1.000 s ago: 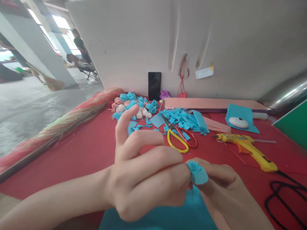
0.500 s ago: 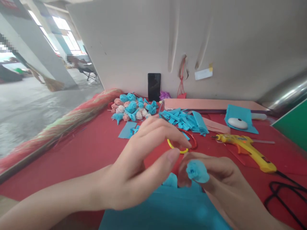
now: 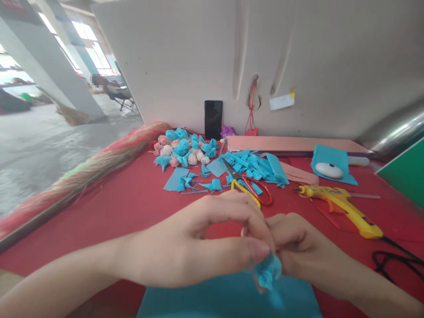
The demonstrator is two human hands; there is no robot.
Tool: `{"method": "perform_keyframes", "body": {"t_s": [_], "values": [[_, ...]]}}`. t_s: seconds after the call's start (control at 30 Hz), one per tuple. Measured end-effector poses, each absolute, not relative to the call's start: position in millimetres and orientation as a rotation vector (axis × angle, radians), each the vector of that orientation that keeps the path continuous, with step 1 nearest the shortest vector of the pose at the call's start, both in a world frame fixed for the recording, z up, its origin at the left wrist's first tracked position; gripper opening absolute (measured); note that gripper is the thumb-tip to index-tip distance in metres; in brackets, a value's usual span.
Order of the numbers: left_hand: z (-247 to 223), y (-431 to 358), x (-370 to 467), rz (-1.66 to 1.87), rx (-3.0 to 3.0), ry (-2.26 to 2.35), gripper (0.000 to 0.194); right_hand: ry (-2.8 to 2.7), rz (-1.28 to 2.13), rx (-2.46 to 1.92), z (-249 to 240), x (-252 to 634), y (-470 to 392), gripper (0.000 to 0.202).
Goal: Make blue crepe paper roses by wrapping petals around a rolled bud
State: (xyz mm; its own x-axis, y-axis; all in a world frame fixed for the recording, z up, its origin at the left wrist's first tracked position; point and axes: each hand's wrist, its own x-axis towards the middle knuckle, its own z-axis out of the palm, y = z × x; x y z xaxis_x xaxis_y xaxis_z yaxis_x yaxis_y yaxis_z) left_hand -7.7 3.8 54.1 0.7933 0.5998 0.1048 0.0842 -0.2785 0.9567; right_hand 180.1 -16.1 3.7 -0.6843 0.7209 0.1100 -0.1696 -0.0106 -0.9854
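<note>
From where I stand, the blue flower (image 3: pixel 267 270) is up in the hands, above the blue sheet (image 3: pixel 228 298) at the red surface's (image 3: pixel 139 207) near edge. It is a small, crinkled, rounded knot of thin, papery material, with soft, ruffled folds. Its gathered end points down and a little toward the person, and its long axis seems to slant steeply; its other end is hidden by fingers. The left hand (image 3: pixel 205 243) pinches it between thumb and forefinger, while the right hand (image 3: pixel 298 247) curls in close beside, its fingertips covered, so I cannot tell what they grip.

Toward the surface's far left corner sits a heap of ruffled blossoms (image 3: pixel 182 148), blue, pink and white. Beside it lie flat, jagged blue scraps (image 3: pixel 251 163), and against them the scissors (image 3: pixel 243 179), metal blades pointing away and to the left, with one yellow and one red looped handle. Near the right edge rests a smooth yellow glue gun (image 3: pixel 344 205), nozzle pointing left, its black cord (image 3: pixel 394 256) loosely coiled.
</note>
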Motion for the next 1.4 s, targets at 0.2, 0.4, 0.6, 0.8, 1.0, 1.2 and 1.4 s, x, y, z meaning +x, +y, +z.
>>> {"method": "perform_keyframes", "body": {"t_s": [0.2,0.4,0.6,0.8,1.0,1.2,1.4], "values": [[55.4,1.0,-8.3,0.357,1.897,0.494,0.016,-1.405,2.028,-0.587,-1.6,178.9,-20.0,0.024],[53.2,1.9,-7.6,0.387,1.912,0.469,0.014,-1.375,2.067,-0.507,-7.3,179.0,-18.4,0.019],[53.1,4.9,-6.6,0.402,1.884,0.491,0.01,-1.348,2.096,-0.484,-9.9,178.6,-15.9,0.014],[54.5,7.8,-6.5,0.482,1.865,0.481,0.013,-1.346,2.078,-0.494,-8.1,180.0,-15.8,0.018],[54.2,6.5,-5.9,0.434,1.895,0.502,0.009,-1.453,2.058,-0.511,-11.9,184.0,-14.7,0.015],[52.4,5.9,-5.6,0.427,1.816,0.533,0.006,-1.448,2.032,-0.408,-18.0,180.5,-11.4,0.01],[50.1,11.8,-8.3,0.589,1.679,0.549,0.013,-1.474,1.872,-0.472,-12.0,180.0,-12.6,0.013]]}}
